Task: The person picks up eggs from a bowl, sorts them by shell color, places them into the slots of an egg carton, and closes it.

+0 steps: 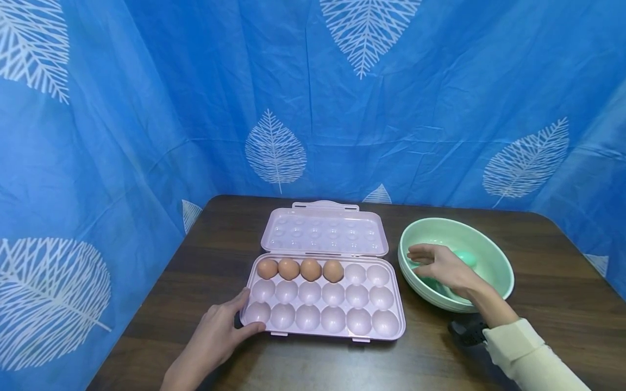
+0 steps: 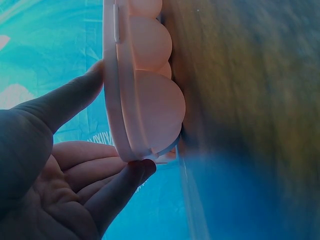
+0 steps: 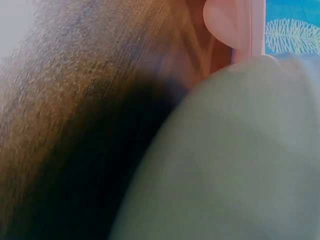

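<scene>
A pale pink egg box [image 1: 325, 297] lies open on the table, its tray in front and its lid [image 1: 325, 233] folded back. Four brown eggs fill the left part of the back row, one of them an egg [image 1: 310, 269] third from the left. My left hand [image 1: 215, 328] grips the tray's left end between thumb and fingers; the left wrist view shows the thumb [image 2: 82, 92] against the rim. Over a light green bowl [image 1: 499, 271] on the right hovers my right hand [image 1: 447, 269], fingers loosely bent, no egg visible in it. Inside, a green egg-shaped thing [image 1: 467, 258] shows beside the hand.
Everything stands on a dark brown wooden table [image 1: 205, 260]. A blue cloth [image 1: 415, 108] with white leaf patterns hangs behind and at the sides. The bowl's wall [image 3: 225, 160] hides the right hand in the right wrist view.
</scene>
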The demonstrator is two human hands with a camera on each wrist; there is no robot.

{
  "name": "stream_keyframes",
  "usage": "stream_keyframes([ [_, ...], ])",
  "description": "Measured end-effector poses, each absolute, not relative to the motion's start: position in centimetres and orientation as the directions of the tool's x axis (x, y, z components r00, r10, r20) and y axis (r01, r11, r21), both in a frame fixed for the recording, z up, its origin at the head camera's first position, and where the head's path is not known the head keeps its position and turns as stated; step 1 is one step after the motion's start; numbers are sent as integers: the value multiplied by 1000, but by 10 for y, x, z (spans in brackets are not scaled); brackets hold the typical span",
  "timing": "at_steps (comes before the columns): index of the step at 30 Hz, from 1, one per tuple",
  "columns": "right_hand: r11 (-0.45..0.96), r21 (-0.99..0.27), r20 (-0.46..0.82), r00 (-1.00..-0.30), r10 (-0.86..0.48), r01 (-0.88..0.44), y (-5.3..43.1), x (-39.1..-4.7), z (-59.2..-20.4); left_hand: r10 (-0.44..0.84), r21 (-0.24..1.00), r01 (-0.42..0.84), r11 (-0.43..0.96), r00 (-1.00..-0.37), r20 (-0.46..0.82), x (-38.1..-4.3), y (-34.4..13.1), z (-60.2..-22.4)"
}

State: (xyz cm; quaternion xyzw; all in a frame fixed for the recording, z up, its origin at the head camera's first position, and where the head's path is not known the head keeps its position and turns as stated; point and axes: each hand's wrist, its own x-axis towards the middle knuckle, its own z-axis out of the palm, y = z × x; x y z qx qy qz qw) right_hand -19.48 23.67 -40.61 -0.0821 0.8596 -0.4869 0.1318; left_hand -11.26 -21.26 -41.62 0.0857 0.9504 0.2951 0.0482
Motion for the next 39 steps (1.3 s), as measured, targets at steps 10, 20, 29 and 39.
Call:
stream_keyframes([
  [10,632,-773,-150,-951,-270,-58,248,-184,-399,216,559,199,805,-976,37,-112,-214,-418],
  [20,625,-777,-164,-938,-305,-67,255,-178,-402,217,557,202,805,-975,41,-111,-214,-417],
  [29,674,-731,-168,-929,-329,-107,255,-179,-405,198,570,169,804,-980,13,-111,-213,-418],
  [39,674,-737,-110,-975,-190,-48,255,-176,-402,196,562,169,810,-981,14,-111,-213,-417],
])
